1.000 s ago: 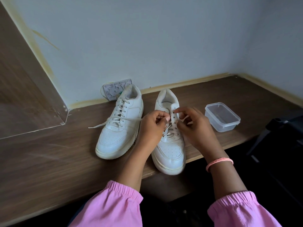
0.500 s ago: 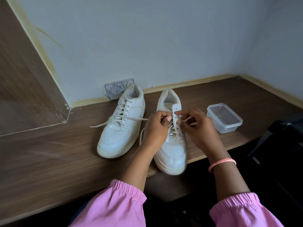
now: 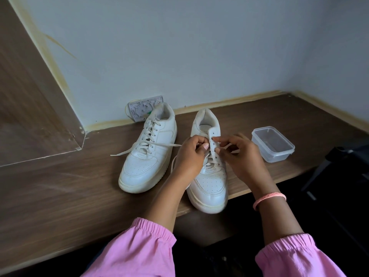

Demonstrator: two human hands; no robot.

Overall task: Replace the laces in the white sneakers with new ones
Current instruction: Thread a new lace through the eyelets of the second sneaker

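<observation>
Fingers (image 3: 203,145) of both hands pinch lace (image 3: 208,156) | over right sneaker (image 3: 209,182) | left sneaker (image 3: 147,156) beside, untouched

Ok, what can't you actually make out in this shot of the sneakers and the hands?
Head view only:
- Lace on the right sneaker: the left hand and right hand cover the middle eyelets.
- Wall plate: partly behind the left sneaker, too small to make out.
- Dark object: cut off by the right edge.
</observation>
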